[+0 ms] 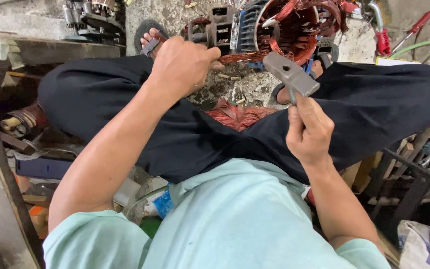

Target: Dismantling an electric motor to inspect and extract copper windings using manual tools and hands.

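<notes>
Motor stator (294, 25) cut off at top; chisel (151, 46) mostly hidden in left hand (182, 65)

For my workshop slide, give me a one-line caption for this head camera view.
Seated person's right hand raises a grey steel hammer while the left hand grips a tool against a copper-wound motor stator.

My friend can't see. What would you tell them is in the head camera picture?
A person sitting on the ground holds a hammer raised in the right hand, while the left hand grips a metal tool set against the copper windings of a motor stator between their feet. Dark trousers cover the crossed legs.
</notes>
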